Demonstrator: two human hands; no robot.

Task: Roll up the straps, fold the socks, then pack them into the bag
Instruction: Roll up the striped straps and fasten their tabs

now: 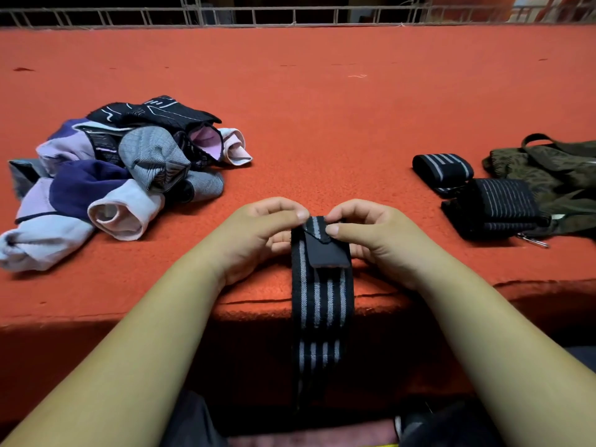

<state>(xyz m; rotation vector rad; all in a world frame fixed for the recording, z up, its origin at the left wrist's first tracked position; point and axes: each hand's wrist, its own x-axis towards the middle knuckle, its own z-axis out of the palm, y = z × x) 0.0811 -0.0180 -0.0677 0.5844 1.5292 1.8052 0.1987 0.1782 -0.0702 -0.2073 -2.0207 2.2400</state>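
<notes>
Closest in, the long black woven strap with grey stripes (321, 295) hangs off the front edge of the table and drops toward the lap, loose and unrolled along that whole run. Up at the edge, both hands are on its top end. The left hand (258, 240) has its fingers curled, thumb and forefinger pinching the left side of the strap's tip. The right hand (377, 233) mirrors it and pinches the right side, just by the plain dark fastening tab (325, 250) that lies folded over the stripes.

My read is that this is the start of a roll. The strap looks light, limp and a bit stretchy, so it should curl easily but spring loose if let go. The best hold is on both edges near the tip, keeping the turns tight and square.

Further out on the orange-red felt table cover (322, 124), a heap of unfolded socks in lilac, navy, grey and black (122, 175) sits to the left. To the right are two rolled striped straps (442, 169) (496, 204), side by side and touching. Just beyond them is the soft olive-green fabric bag (554, 175), slumped flat. A white wire railing (290, 14) runs along the back.
</notes>
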